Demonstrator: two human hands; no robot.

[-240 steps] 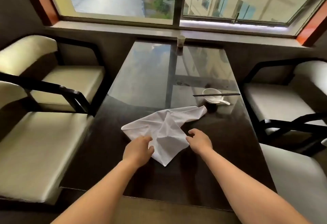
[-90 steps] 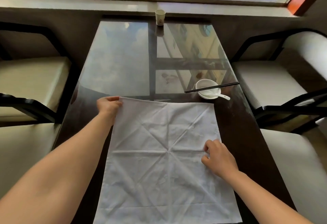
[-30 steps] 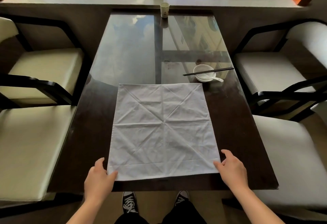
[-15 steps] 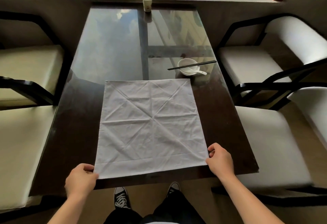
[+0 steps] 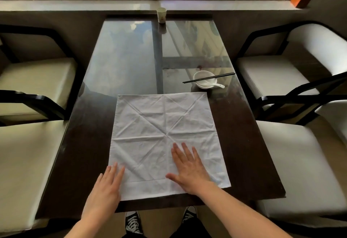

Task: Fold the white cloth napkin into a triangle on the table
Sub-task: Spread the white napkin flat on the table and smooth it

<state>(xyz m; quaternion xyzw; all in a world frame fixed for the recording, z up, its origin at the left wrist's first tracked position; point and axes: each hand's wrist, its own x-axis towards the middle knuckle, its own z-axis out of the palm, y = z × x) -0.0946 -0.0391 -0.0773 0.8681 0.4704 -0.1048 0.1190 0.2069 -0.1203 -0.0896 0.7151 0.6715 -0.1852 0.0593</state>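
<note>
The white cloth napkin [image 5: 161,125] lies spread flat as a square on the near half of the dark glass-topped table [image 5: 86,144], with crease lines crossing at its middle. My left hand [image 5: 107,187] rests flat on the napkin's near left corner, fingers straight and slightly apart. My right hand [image 5: 187,168] lies palm down on the near right part of the cloth, fingers spread and pointing away from me. Neither hand grips anything.
A small white bowl with a spoon [image 5: 205,82] and black chopsticks [image 5: 208,78] across it sits just past the napkin's far right corner. A paper cup [image 5: 161,15] stands at the far edge. Cream chairs [image 5: 281,72] flank both sides.
Both hands let go of the napkin's near corners and moved onto the cloth, now lying flat on it. The napkin stays spread out square.
</note>
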